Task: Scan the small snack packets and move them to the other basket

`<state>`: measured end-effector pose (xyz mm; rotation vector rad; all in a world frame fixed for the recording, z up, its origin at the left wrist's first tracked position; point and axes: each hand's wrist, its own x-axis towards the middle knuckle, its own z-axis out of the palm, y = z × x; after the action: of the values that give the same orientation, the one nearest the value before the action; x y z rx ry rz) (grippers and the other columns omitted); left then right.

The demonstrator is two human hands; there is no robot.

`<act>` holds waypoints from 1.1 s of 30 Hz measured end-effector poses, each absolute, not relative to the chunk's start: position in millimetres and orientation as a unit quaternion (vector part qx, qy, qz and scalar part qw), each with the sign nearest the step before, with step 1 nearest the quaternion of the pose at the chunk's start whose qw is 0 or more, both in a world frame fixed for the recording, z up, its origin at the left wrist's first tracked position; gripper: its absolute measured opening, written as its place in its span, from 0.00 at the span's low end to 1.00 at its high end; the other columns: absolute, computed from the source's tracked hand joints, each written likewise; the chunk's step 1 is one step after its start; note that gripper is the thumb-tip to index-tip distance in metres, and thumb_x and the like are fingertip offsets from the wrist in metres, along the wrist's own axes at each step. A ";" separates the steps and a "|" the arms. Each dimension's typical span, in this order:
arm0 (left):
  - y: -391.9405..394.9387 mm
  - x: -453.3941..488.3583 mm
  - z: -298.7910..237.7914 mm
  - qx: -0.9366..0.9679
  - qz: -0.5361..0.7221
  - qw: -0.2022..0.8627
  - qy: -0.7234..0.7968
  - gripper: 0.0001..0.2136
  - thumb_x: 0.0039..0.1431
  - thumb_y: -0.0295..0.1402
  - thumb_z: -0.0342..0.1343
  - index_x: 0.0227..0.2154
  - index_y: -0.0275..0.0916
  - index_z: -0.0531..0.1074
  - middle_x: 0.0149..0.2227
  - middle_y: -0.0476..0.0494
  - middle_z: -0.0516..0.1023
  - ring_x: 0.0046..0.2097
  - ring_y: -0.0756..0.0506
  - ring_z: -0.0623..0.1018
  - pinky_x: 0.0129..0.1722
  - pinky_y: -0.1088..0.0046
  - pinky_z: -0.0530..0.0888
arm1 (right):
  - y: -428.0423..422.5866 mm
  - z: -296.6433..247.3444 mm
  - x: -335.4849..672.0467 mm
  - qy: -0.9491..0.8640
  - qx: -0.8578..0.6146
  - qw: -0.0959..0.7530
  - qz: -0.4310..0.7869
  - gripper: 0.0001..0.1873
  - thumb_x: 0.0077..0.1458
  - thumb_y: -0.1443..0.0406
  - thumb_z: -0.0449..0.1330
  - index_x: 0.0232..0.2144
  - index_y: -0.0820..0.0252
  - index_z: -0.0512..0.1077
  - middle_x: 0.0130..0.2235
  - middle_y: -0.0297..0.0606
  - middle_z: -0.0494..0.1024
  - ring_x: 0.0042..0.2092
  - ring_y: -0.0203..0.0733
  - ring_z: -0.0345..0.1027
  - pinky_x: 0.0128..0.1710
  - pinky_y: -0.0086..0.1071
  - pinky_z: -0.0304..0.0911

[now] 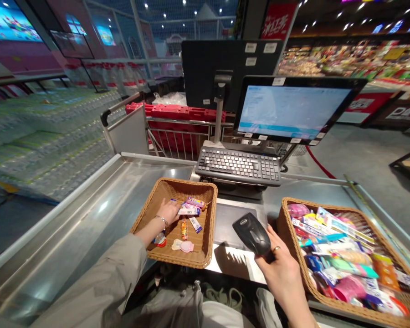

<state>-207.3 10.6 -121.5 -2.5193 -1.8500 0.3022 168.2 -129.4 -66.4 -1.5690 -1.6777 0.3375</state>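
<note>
My left hand (168, 211) reaches into the left wicker basket (146, 209) and rests beside a few small candy packets (190, 210); its fingers lie down on the basket floor, with the tips hidden. A bracelet sits on that wrist. My right hand (280, 264) is wrapped round the handle of a black barcode scanner (251, 231), held over the flat scan plate (230, 218) between the two baskets. The right wicker basket (283, 223) is heaped with several colourful snack packets (338, 255).
A keyboard (239, 165) and a lit touchscreen (294, 111) stand behind the baskets on the steel checkout counter (99, 214). A second dark monitor (222, 64) and red shopping baskets (177, 114) lie beyond. Stacked bottled water fills the left.
</note>
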 end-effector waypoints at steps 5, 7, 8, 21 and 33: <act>-5.0 -202.3 -76.8 -0.802 0.036 0.044 -0.594 0.12 0.60 0.35 0.54 0.46 0.45 0.73 0.44 0.42 0.77 0.50 0.39 0.74 0.64 0.40 0.48 | -127.6 -63.4 163.2 -0.668 -0.614 0.396 0.137 0.25 0.50 0.68 0.56 0.53 0.57 0.71 0.58 0.41 0.73 0.63 0.47 0.61 0.63 0.45 0.60; -11.0 -199.6 -60.7 -0.804 -0.018 0.068 -0.591 0.11 0.60 0.34 0.55 0.45 0.45 0.74 0.47 0.42 0.78 0.52 0.38 0.73 0.64 0.36 0.44 | -127.3 -61.9 162.2 -0.669 -0.613 0.397 0.140 0.27 0.49 0.68 0.56 0.53 0.57 0.71 0.58 0.41 0.72 0.63 0.47 0.60 0.63 0.45 0.60; -13.6 -197.6 -53.3 -0.805 -0.052 0.081 -0.585 0.11 0.59 0.33 0.56 0.45 0.46 0.75 0.50 0.42 0.77 0.55 0.37 0.72 0.63 0.34 0.42 | -127.1 -61.1 161.9 -0.669 -0.613 0.396 0.141 0.27 0.48 0.68 0.56 0.53 0.58 0.71 0.58 0.41 0.72 0.63 0.48 0.60 0.63 0.45 0.60; -16.1 -105.0 1.8 -0.828 -0.230 0.183 -0.477 0.09 0.59 0.35 0.58 0.43 0.48 0.76 0.63 0.47 0.67 0.67 0.32 0.57 0.62 0.31 0.34 | -125.5 -40.7 161.5 -0.664 -0.601 0.425 0.130 0.26 0.50 0.69 0.56 0.53 0.58 0.71 0.57 0.42 0.73 0.64 0.49 0.59 0.62 0.48 0.60; -0.5 -51.6 0.4 -0.847 -0.266 0.175 -0.425 0.11 0.57 0.37 0.61 0.43 0.48 0.76 0.63 0.46 0.66 0.68 0.31 0.55 0.62 0.31 0.33 | -134.1 -36.3 179.2 -0.625 -0.637 0.439 0.099 0.27 0.50 0.70 0.55 0.54 0.58 0.71 0.55 0.42 0.75 0.63 0.50 0.61 0.61 0.50 0.61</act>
<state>-51.6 -0.5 0.4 -2.3998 -1.2044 -0.7541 179.2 -134.1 -36.3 -1.5839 -1.5537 0.2454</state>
